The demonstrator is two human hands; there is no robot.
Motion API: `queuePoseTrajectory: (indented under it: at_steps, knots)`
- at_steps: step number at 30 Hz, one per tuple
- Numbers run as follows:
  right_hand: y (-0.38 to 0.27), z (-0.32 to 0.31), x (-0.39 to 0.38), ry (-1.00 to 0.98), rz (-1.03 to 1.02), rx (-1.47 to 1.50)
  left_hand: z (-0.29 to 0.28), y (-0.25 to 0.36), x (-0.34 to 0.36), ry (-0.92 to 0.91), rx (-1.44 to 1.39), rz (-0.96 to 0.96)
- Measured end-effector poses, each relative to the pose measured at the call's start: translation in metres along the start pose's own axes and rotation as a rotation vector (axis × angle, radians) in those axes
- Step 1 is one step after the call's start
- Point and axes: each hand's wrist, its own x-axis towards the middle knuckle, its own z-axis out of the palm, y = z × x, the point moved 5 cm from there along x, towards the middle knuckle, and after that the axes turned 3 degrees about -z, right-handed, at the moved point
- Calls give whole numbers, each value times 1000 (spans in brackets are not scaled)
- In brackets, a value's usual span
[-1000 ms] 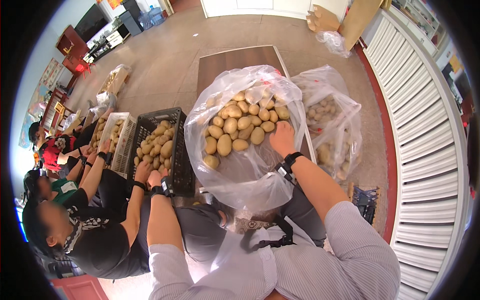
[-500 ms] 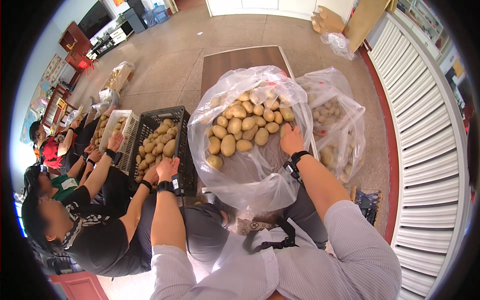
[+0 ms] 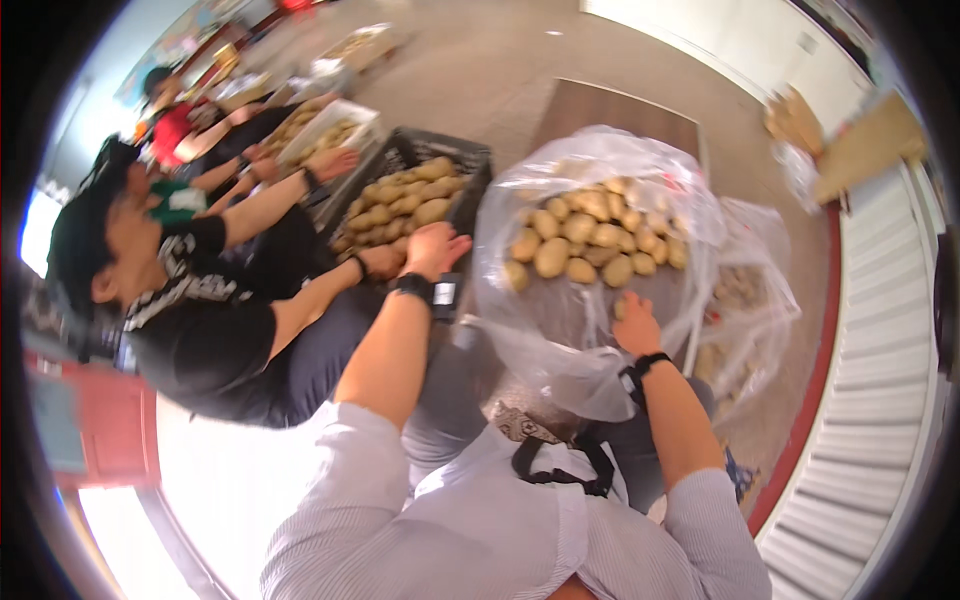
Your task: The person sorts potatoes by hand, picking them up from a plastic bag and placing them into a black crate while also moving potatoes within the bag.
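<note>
1. Right hand: the grip was narrow, holding a potato inside the near right part of the bag. Fingers hid the potato's long axis.
2. Left hand: it stood at the crate, near right corner; whether its grip held anything could not be told.
3. Pile: it lay ahead and mostly left of the right hand, the nearer hand.
4. Desk: it carried the bag.

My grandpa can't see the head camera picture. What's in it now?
The right hand grips what looks like a potato at an open plastic bag of potatoes; the left hand is beside a black crate of more potatoes. Co-workers sit on the left.
</note>
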Motion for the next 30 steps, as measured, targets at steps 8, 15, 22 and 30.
queuePoseTrajectory:
  at_steps: [8,15,22,30]
  knots:
    - [29,-8,7,100,-37,294,95,88,-64,134,-479,-423]
    - [-25,3,-2,-271,397,1343,101,101,-76,37,-318,-414]
    - [-68,-15,-3,-520,289,1569,150,110,-81,-228,-122,-438]
    - [-121,-33,0,-535,169,1595,179,121,-102,-467,72,-479]
